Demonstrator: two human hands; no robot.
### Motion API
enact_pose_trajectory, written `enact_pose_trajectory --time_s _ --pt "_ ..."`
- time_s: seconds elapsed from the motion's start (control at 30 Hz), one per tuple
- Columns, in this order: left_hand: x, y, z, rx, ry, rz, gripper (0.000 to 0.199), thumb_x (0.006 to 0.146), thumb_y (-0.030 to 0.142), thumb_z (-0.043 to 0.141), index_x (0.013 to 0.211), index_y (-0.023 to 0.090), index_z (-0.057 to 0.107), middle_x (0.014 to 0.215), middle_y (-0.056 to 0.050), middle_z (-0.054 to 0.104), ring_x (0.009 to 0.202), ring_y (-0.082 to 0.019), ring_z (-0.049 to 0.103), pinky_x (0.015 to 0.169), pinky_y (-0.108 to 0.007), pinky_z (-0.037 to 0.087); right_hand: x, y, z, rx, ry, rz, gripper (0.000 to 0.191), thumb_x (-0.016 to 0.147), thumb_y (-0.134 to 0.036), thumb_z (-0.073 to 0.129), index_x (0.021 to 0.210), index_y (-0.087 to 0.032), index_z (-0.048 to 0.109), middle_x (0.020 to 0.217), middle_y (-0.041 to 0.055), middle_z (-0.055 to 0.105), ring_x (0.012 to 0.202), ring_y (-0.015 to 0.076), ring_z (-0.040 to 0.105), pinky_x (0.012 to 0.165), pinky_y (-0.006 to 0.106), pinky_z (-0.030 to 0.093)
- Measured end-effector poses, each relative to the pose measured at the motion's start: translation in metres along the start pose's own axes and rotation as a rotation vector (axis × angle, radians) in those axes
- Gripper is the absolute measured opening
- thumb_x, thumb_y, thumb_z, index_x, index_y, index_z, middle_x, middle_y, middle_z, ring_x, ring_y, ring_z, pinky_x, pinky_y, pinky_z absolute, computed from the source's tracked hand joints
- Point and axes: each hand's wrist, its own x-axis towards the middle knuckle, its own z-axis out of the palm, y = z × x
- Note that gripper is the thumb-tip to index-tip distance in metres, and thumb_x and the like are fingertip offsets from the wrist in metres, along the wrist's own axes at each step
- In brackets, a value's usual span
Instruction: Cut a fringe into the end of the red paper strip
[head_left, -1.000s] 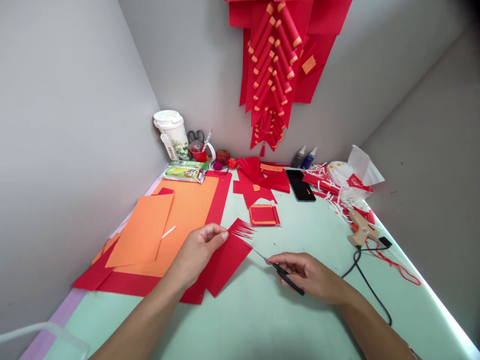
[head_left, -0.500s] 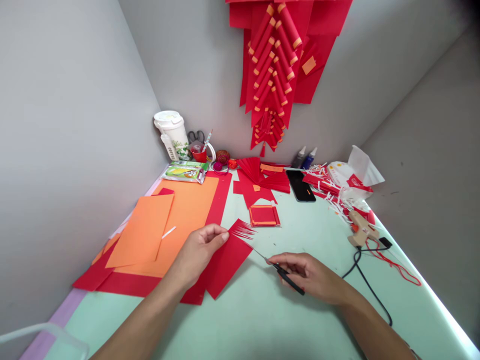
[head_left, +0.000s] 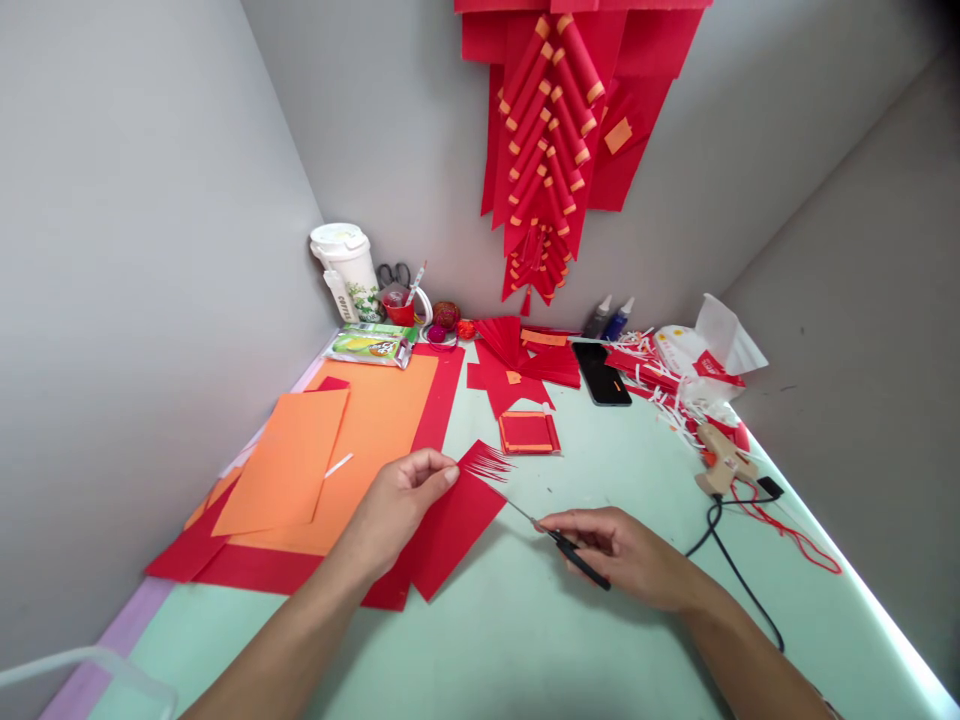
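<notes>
My left hand [head_left: 409, 500] pinches a red paper [head_left: 461, 535] by its upper left edge, near the middle of the table. The paper's upper end is cut into thin strips that fan out to the right. Black-handled scissors [head_left: 577, 560] are in my right hand [head_left: 619, 555], with fingers wrapped round the handles. Their thin blades point up and left and meet the paper's right edge just below the cut strips. Beyond the paper lies a small red square piece with orange edges [head_left: 529, 433].
Orange sheets [head_left: 281, 460] on red paper cover the left side. A phone [head_left: 601, 373], folded red fans [head_left: 551, 362] and white-and-red scraps lie behind. A glue gun [head_left: 724, 462] with a black cable sits right. A white cup [head_left: 349, 270] stands back left; red decorations [head_left: 551, 130] hang above.
Both hands hold nearly the same place. The scissors' tip has shifted slightly toward the paper's right edge, and the whole view has moved very slightly.
</notes>
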Motion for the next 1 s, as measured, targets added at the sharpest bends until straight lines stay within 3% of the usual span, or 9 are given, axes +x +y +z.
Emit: enact_pose_trajectory --time_s 0.23,0.5,0.73,1.0 --pt "-0.002 0.001 0.006 0.008 -0.004 0.006 0.025 0.070 0.044 0.064 0.071 0.020 0.057 0.063 0.005 0.056 0.053 -0.011 0.048 0.049 -0.020 0.035 0.002 0.001 0.001 -0.025 -0.019 -0.017 0.035 0.078 -0.024 0.060 0.113 -0.023 0.064 0.074 -0.0009 0.054 0.063 0.0113 0.047 0.058 0.021 0.041" --pt "-0.003 0.004 0.009 0.026 0.001 -0.007 0.024 0.073 0.042 0.062 0.072 0.019 0.055 0.062 0.004 0.054 0.053 -0.010 0.046 0.048 -0.018 0.034 0.000 -0.001 0.002 0.005 -0.012 -0.008 0.035 0.078 -0.020 0.060 0.112 -0.025 0.064 0.079 -0.0006 0.059 0.064 0.0106 0.049 0.059 0.020 0.041" --pt "-0.003 0.002 0.007 0.020 -0.026 -0.015 0.024 0.075 0.042 0.061 0.074 0.019 0.054 0.064 0.004 0.054 0.054 -0.010 0.047 0.049 -0.019 0.035 0.000 -0.002 0.001 -0.020 -0.002 0.008 0.036 0.077 -0.024 0.061 0.113 -0.026 0.065 0.098 0.0027 0.063 0.074 0.0141 0.054 0.065 0.023 0.045" --pt "-0.003 -0.002 0.011 0.050 -0.053 -0.017 0.023 0.077 0.042 0.059 0.074 0.019 0.056 0.061 0.005 0.054 0.052 -0.009 0.047 0.047 -0.017 0.035 0.002 0.003 0.002 -0.035 -0.032 -0.046 0.037 0.080 -0.017 0.056 0.115 -0.025 0.063 0.084 0.0003 0.061 0.069 0.0115 0.051 0.061 0.021 0.042"
